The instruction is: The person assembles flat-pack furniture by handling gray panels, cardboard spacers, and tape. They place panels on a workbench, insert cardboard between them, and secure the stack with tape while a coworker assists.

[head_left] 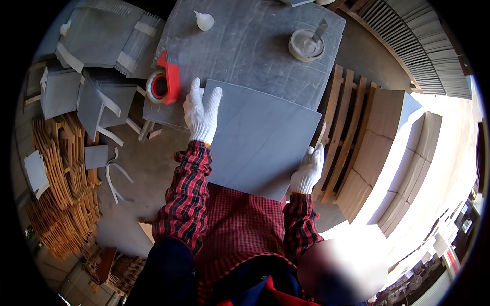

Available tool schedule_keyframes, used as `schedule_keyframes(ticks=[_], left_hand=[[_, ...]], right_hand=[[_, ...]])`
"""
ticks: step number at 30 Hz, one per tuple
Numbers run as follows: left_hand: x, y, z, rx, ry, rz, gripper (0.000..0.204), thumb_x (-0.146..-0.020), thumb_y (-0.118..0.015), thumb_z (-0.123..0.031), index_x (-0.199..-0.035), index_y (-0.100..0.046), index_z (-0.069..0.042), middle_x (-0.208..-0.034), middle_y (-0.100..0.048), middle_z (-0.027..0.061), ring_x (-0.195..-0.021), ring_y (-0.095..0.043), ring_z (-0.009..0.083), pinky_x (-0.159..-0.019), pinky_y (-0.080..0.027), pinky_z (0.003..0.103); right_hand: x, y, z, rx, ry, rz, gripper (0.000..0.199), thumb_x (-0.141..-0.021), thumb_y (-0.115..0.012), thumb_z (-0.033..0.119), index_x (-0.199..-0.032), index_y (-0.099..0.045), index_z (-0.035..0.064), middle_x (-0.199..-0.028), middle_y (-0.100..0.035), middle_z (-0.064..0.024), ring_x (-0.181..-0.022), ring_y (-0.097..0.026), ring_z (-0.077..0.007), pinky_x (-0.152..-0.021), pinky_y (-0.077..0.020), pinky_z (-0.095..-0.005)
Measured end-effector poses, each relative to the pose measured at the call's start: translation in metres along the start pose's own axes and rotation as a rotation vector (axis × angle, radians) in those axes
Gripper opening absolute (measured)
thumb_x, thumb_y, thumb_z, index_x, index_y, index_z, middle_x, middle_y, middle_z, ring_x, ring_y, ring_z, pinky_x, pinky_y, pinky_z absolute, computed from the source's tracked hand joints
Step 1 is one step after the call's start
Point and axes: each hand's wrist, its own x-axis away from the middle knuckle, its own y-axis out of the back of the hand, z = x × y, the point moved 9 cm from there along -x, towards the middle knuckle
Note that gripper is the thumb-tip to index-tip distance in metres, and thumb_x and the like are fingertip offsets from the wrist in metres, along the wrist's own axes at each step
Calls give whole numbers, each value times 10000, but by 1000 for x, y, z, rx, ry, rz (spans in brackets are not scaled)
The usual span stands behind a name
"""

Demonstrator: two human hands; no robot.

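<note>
A grey square stone tile (260, 137) lies in front of me, its far part over the worktable and its near part over my lap. My left hand (202, 115), in a white knit glove, holds the tile's left edge, thumb spread from the fingers. At the right edge, near the close corner, my right hand (309, 171) holds the tile in a matching glove; its fingers are partly hidden. A thin pale strip (322, 133) shows just beyond it, too small to name. Left of the tile sits a red tape dispenser (173, 84) with a tape roll.
On the grey worktable (240, 56) stand a round tub (306, 50) with a scraper and a small white squeeze bulb (204, 21). A wooden pallet (349, 112) and stacked cartons (375, 148) flank the right. Stacked tiles (102, 33) and wooden slats (64, 173) lie left.
</note>
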Motion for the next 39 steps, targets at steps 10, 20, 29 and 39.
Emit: schedule_keyframes(ticks=[10,20,29,39], left_hand=[[-11,-16,-2,395,172,306,338,-929,-756,-239,-1110,-607,5,-980,-663,38,-884,-606,100,-810,-503,275],[-11,-18,-1,89,116,144,502,-888,-767,-391,-1145,-605,9,-1001,-717,127,-887,-675,206,-823,-514,358],[-11,-22,13,136,155,132,525,-881,-772,-392,-1198,-609,-6,-975,-735,104,-886,-688,195,-832,-519,351],[-10,-24,22,40,111,69,514,-877,-780,-397,-1187,-614,-22,-953,-728,105,-861,-683,203,-810,-519,355]], right_hand=[[-4,-8,12,176,11,-1,492,-1052,-542,267,-1468,-451,19,-1137,-614,-60,-1027,-596,-133,-925,-477,-285],[-72,-148,151,769,417,315,247,-1012,-588,131,-1209,-703,37,-927,-714,-49,-813,-660,-100,-730,-508,-250],[-74,-229,163,1098,718,442,234,-971,-575,114,-1131,-719,25,-869,-691,-90,-790,-674,-123,-733,-510,-264],[-96,-231,144,1061,617,496,241,-973,-574,132,-1125,-721,15,-828,-676,-81,-753,-642,-114,-700,-490,-258]])
